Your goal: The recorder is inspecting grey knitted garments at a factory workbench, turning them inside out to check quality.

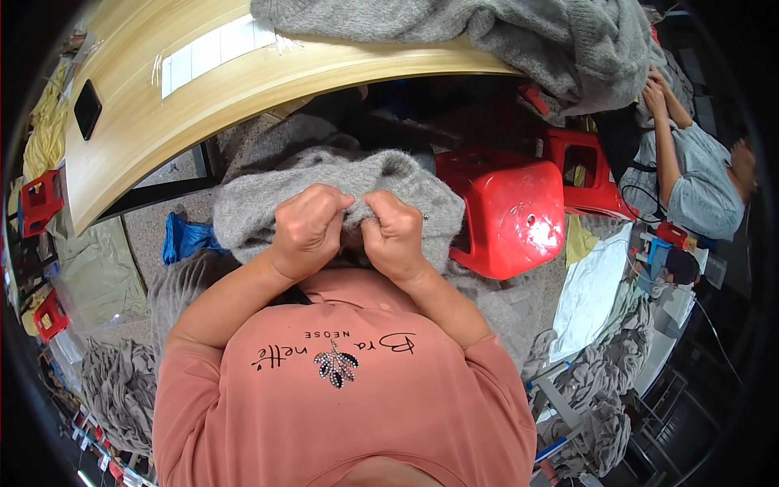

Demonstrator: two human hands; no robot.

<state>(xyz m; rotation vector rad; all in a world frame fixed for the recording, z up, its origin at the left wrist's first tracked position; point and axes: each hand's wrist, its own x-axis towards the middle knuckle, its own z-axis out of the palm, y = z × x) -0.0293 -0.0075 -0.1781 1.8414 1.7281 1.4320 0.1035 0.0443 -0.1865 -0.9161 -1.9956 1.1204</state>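
A fuzzy grey knit garment [268, 191] lies bunched across my lap, below the edge of the table. Both my hands grip it close together in front of my chest. My left hand [310, 230] is closed in a fist, its thumb and forefinger pinching the knit. Just beside it, my right hand [393, 234] is closed the same way, knuckles up. A short stretch of the grey knit shows between the two thumbs. The fabric inside the fists is hidden. A small shiny dot sits on the garment right of my right hand.
A pale wooden table [130, 122] curves ahead, bearing a black phone [88, 109], a white paper strip [215, 53] and a grey knit heap [568, 40]. A red plastic stool [519, 215] stands at my right. Beyond it another person [682, 170] handles grey fabric. A blue bag [188, 238] lies left.
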